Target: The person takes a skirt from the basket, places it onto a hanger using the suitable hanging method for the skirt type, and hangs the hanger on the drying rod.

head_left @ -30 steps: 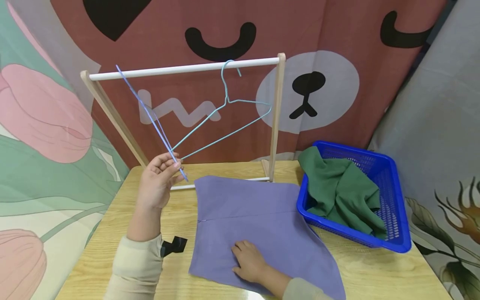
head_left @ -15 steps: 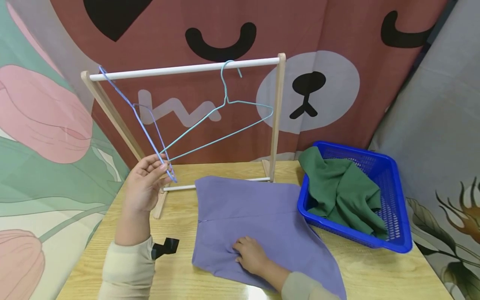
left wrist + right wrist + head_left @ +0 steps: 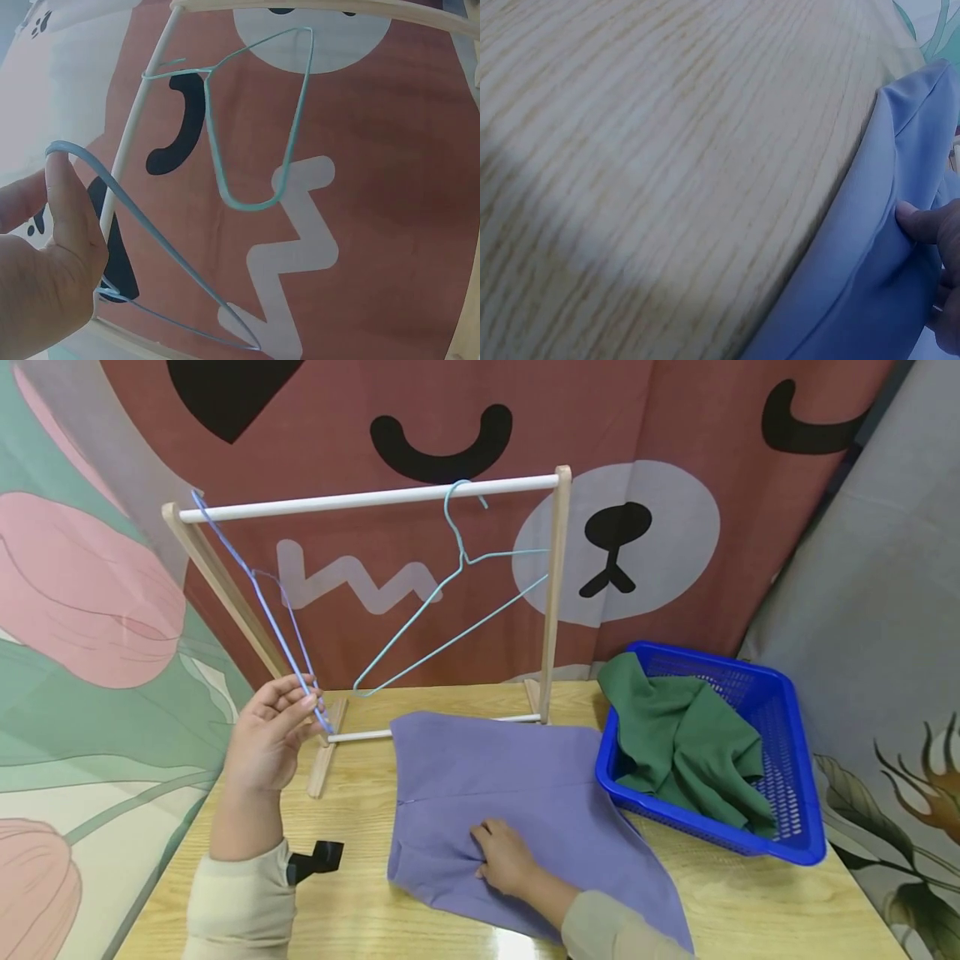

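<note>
My left hand (image 3: 266,739) pinches the lower end of a periwinkle-blue wire hanger (image 3: 272,614) between thumb and fingers. The hanger tilts up to the left, and its top overlaps the left end of the white rail (image 3: 337,502) in the head view. My right hand (image 3: 508,860) is on a purple garment (image 3: 495,756) spread over the table, pinching its fabric into creases. In the right wrist view, the thumb (image 3: 919,221) presses a fold of it near the table. A teal hanger (image 3: 405,625) hangs by its hook from the rail, right of the middle.
A blue plastic basket (image 3: 798,777) with a green cloth (image 3: 682,743) in it stands on the right; the cloth drapes over its left rim. The wooden rack post (image 3: 553,610) rises behind the garment. A printed curtain (image 3: 667,410) backs the table (image 3: 352,827).
My left hand has moved left with the periwinkle-blue hanger, away from the teal hanger, which has swung to the right. The purple garment's lower left has bunched up by my right hand.
</note>
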Demonstrator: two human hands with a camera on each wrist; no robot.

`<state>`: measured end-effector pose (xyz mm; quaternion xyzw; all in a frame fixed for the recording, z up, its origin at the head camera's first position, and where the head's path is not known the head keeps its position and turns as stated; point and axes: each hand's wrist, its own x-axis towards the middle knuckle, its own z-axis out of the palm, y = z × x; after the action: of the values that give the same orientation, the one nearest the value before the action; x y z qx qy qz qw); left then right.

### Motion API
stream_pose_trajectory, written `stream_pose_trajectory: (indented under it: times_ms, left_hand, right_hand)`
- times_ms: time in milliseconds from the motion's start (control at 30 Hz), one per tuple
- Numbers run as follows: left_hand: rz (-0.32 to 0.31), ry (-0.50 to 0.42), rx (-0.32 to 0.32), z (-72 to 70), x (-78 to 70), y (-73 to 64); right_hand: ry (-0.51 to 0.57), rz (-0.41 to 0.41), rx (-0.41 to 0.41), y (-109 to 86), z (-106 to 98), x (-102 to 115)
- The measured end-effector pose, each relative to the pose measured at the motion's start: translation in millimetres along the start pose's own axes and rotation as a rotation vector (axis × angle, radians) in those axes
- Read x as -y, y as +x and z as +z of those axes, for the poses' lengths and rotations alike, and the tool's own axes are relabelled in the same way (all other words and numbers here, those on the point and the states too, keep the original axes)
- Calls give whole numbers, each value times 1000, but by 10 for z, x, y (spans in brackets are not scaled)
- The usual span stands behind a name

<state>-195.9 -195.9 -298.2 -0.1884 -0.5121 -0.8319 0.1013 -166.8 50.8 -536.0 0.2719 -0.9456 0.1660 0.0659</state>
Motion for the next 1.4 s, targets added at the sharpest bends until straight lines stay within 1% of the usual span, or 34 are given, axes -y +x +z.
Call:
stream_pose_trajectory:
  times_ms: [167, 300, 400, 533, 700, 800, 900, 1000, 1100, 1200, 1400]
  left_hand:
    - [5, 3, 8, 7, -37, 2]
    - [6, 6, 20, 9, -51, -10]
    - [18, 3, 53, -7, -46, -30]
    - [34, -8, 93, -48, -26, -74]
    - [49, -15, 143, -114, 1, -164]
    - [39, 20, 133, -155, 13, -243]
    - [9, 87, 103, -204, 29, -332]
    - [-11, 115, 118, -271, 60, -413]
    - [-17, 103, 141, -327, 99, -488]
    - [-29, 100, 137, -371, 155, -555]
    - [-97, 162, 87, -422, 286, -684]
  right_hand:
    - [-22, 33, 27, 20, -16, -46]
    - [-35, 42, 39, 45, -31, -77]
    - [-41, 46, 56, 71, -56, -79]
    - [-46, 67, 109, 120, -82, -64]
    - [-60, 79, 172, 189, -76, -45]
    - [-82, 64, 200, 224, -59, -29]
    - [-84, 58, 219, 253, -50, -13]
    - [-77, 60, 231, 268, -64, 1]
    - [-86, 48, 225, 274, -89, 12]
    - [-112, 26, 206, 282, -105, 12]
    - [-137, -12, 176, 275, -138, 23]
